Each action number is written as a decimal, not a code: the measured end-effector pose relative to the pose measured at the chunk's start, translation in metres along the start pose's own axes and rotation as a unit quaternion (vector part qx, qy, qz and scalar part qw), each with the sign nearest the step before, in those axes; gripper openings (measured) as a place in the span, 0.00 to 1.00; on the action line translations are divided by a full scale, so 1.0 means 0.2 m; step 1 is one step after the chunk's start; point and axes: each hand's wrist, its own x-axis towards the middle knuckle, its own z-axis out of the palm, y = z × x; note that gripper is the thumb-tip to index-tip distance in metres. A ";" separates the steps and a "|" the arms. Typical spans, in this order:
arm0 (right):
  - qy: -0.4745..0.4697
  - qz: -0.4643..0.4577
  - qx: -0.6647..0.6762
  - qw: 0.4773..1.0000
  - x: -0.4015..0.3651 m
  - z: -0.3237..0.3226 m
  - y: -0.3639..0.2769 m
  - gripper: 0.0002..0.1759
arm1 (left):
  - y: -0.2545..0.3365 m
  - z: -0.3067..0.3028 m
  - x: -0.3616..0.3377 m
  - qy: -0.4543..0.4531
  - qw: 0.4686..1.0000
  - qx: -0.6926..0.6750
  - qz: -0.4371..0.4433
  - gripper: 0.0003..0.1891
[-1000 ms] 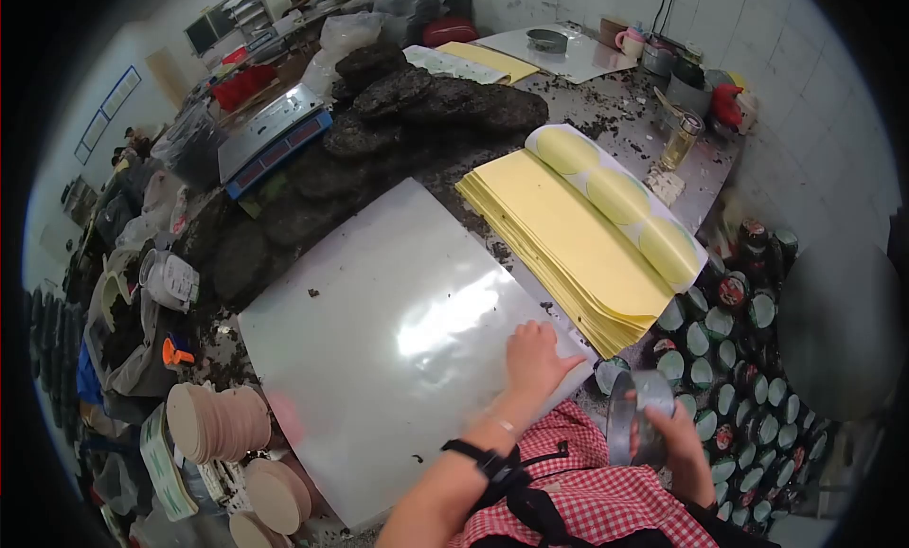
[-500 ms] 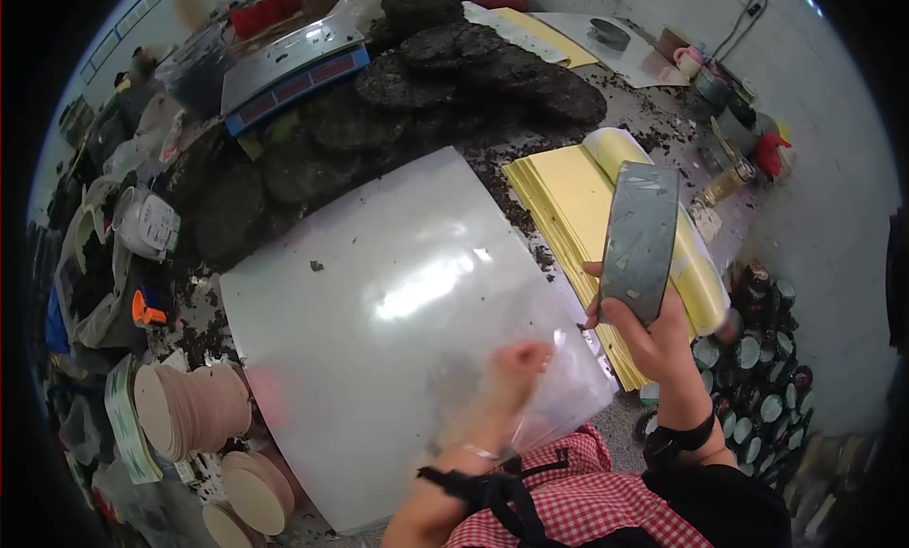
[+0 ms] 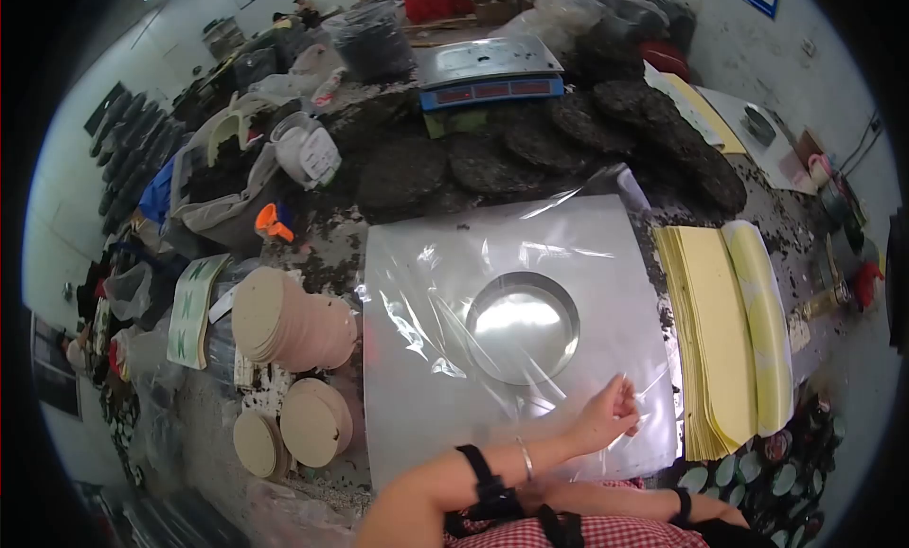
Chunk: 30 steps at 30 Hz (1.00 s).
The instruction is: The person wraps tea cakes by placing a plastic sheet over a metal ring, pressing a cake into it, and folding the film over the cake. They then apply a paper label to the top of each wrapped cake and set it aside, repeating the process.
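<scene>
A round metal ring (image 3: 572,344) lies on a smooth grey sheet (image 3: 407,444) on the table. Clear plastic film (image 3: 417,335), wrinkled and shiny, is spread over the sheet and appears to cross the ring. At the lower right of the sheet is my left hand (image 3: 611,414), its fingers curled together on the edge of the film. My right forearm passes beneath my left arm, which hides that hand and whatever it may hold. Right of the sheet lies a stack of yellow paper (image 3: 705,349) with a rolled part (image 3: 760,330) along its side.
Round cardboard discs (image 3: 260,316) are piled at the left. Behind the sheet lie several dark round cakes (image 3: 492,160) and a blue scale (image 3: 492,92). An orange tape dispenser (image 3: 275,221) and a plastic tub (image 3: 305,150) stand at the back left. Round tins (image 3: 748,472) crowd the lower right.
The metal ring has gone from my right hand onto the sheet. Plastic film now stretches across the sheet. My right hand has moved left behind my left arm. The view has turned left.
</scene>
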 end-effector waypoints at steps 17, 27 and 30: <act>-0.084 0.133 0.013 0.987 -0.32 -0.57 0.10 0.24 | 0.62 -0.75 -1.77 0.619 0.440 0.643 -0.092 0.33; 0.207 -0.113 -0.101 0.966 1.76 -0.90 0.35 0.31 | 0.65 -0.67 -1.75 0.531 0.414 0.713 -0.197 0.13; 0.266 -0.131 -0.209 0.932 2.27 -0.68 0.67 0.40 | 0.76 -0.58 -1.65 0.579 0.407 0.687 -0.164 0.11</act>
